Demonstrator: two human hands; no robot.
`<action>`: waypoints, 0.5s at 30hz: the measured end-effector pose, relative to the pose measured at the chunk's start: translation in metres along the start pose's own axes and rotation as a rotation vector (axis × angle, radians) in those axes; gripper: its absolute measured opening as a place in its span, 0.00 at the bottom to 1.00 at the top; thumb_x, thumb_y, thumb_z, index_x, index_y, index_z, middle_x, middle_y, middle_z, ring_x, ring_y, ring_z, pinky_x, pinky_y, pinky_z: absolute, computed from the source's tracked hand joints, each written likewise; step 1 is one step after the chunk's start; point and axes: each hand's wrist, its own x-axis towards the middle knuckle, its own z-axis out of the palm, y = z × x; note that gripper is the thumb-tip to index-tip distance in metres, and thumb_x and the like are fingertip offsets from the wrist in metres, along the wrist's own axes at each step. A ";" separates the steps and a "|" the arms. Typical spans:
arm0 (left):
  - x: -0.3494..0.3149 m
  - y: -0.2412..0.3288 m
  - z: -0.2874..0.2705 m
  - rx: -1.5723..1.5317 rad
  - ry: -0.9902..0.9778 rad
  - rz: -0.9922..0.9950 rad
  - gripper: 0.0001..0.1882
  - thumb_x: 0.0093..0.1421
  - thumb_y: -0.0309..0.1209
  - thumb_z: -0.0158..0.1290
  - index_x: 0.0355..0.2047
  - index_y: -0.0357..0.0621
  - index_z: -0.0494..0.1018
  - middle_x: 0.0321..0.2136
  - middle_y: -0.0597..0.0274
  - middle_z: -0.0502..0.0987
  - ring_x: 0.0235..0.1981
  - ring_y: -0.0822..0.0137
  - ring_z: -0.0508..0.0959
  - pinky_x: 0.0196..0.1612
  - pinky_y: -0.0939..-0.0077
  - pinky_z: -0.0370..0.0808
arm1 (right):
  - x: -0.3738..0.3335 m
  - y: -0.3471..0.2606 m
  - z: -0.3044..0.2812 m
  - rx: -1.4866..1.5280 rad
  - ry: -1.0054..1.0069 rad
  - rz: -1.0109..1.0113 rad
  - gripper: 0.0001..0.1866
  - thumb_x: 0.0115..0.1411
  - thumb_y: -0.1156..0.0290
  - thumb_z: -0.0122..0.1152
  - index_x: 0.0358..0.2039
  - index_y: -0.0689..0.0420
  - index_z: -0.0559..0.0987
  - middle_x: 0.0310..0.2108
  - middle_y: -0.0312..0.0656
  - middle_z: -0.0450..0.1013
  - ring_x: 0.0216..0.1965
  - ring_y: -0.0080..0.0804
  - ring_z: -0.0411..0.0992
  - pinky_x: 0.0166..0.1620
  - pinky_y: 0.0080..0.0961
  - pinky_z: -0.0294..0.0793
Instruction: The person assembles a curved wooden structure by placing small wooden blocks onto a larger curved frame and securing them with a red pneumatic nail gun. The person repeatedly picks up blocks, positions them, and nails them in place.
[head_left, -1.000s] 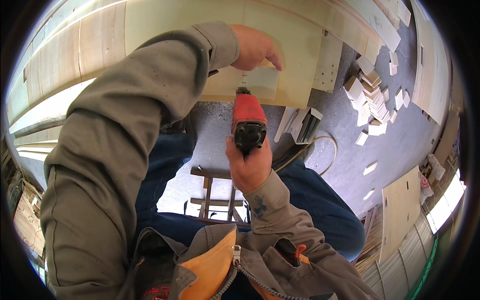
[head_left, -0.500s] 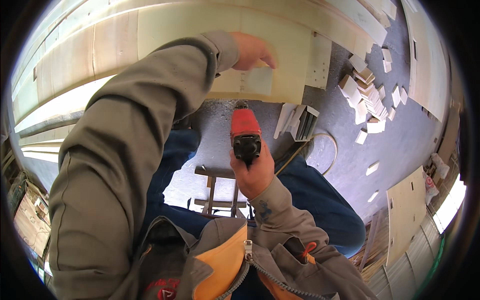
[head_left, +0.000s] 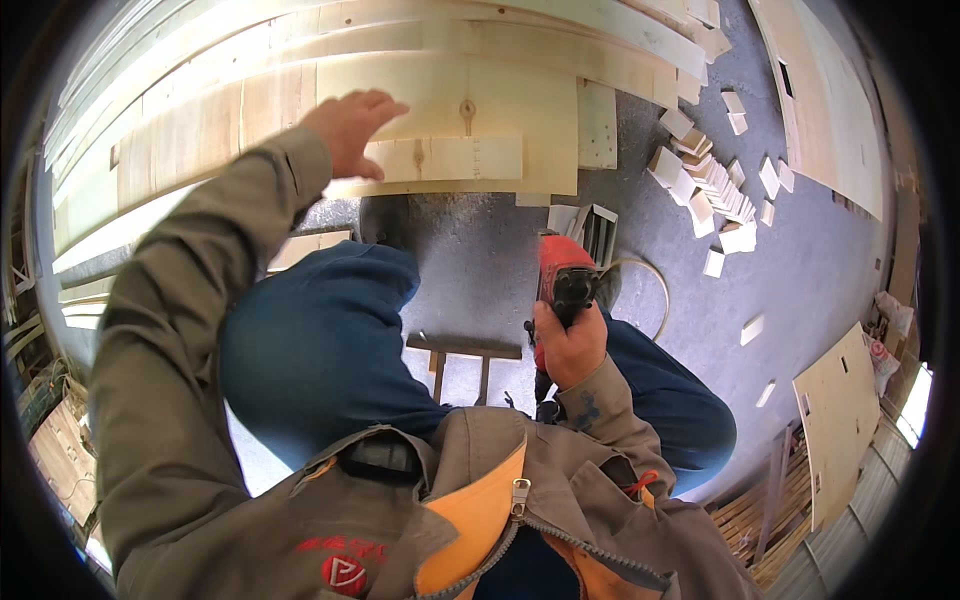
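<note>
My left hand (head_left: 350, 130) is stretched forward, fingers apart, resting on the left end of a short pale wooden slat (head_left: 445, 160). The slat lies across a wide wooden panel (head_left: 500, 100) on the work surface in front of me. My right hand (head_left: 570, 345) grips a red and black nail gun (head_left: 562, 275) held over the grey floor between my knees, its nose pointing toward the panel's near edge. A hose (head_left: 640, 285) curls beside the tool. My legs in blue trousers show below, and a small wooden stool (head_left: 462, 360) stands beneath me.
Long pale boards (head_left: 200, 130) run along the left. Several small cut wooden blocks (head_left: 715, 185) lie scattered and stacked on the grey floor at upper right. A large panel (head_left: 820, 100) lies at far right, another board (head_left: 840, 420) at lower right.
The nail gun has dropped back from the slat toward my lap. My left hand has slid left along the slat and opened flat. The view has shifted, showing more of the panel.
</note>
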 end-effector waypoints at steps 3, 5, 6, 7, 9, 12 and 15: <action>-0.028 0.012 0.042 -0.016 0.068 -0.156 0.56 0.42 0.42 0.79 0.71 0.49 0.63 0.68 0.51 0.67 0.69 0.49 0.66 0.68 0.52 0.68 | 0.003 -0.019 -0.003 0.229 -0.078 0.277 0.13 0.67 0.71 0.66 0.49 0.60 0.76 0.36 0.41 0.76 0.35 0.29 0.76 0.40 0.30 0.77; -0.025 0.022 0.069 -0.038 0.117 -0.187 0.55 0.43 0.41 0.78 0.71 0.50 0.63 0.68 0.52 0.67 0.70 0.49 0.66 0.69 0.53 0.66 | 0.006 0.007 -0.003 0.129 -0.022 0.105 0.10 0.68 0.72 0.65 0.46 0.60 0.75 0.32 0.37 0.75 0.30 0.25 0.74 0.35 0.27 0.75; -0.024 0.023 0.078 -0.042 0.115 -0.188 0.55 0.43 0.41 0.78 0.70 0.50 0.63 0.67 0.52 0.67 0.70 0.50 0.66 0.69 0.53 0.65 | 0.007 0.012 -0.004 0.137 -0.017 0.121 0.10 0.68 0.72 0.64 0.46 0.60 0.75 0.32 0.36 0.75 0.30 0.25 0.74 0.35 0.27 0.75; -0.024 0.023 0.086 -0.046 0.112 -0.192 0.55 0.44 0.41 0.78 0.70 0.50 0.63 0.67 0.52 0.67 0.70 0.50 0.66 0.69 0.54 0.64 | 0.008 0.016 -0.005 0.145 -0.014 0.137 0.10 0.69 0.72 0.64 0.46 0.60 0.75 0.32 0.35 0.75 0.30 0.24 0.73 0.34 0.27 0.75; -0.021 0.020 0.095 -0.039 0.106 -0.187 0.54 0.44 0.40 0.78 0.70 0.49 0.62 0.65 0.52 0.68 0.69 0.49 0.66 0.70 0.54 0.63 | 0.013 0.022 -0.002 0.214 -0.004 0.196 0.10 0.69 0.71 0.65 0.45 0.61 0.75 0.32 0.35 0.74 0.29 0.23 0.73 0.33 0.27 0.75; -0.018 0.016 0.105 -0.019 0.121 -0.158 0.54 0.44 0.38 0.77 0.70 0.49 0.62 0.63 0.52 0.68 0.67 0.48 0.67 0.70 0.53 0.62 | 0.023 0.022 0.003 0.292 -0.011 0.270 0.10 0.69 0.71 0.65 0.44 0.61 0.76 0.31 0.35 0.74 0.28 0.22 0.73 0.32 0.26 0.74; -0.022 0.015 0.114 0.021 0.180 -0.127 0.54 0.44 0.36 0.77 0.70 0.49 0.62 0.62 0.51 0.68 0.66 0.48 0.68 0.69 0.52 0.62 | 0.032 0.015 0.007 0.296 -0.031 0.300 0.09 0.69 0.71 0.65 0.43 0.61 0.76 0.29 0.34 0.74 0.26 0.21 0.72 0.30 0.25 0.73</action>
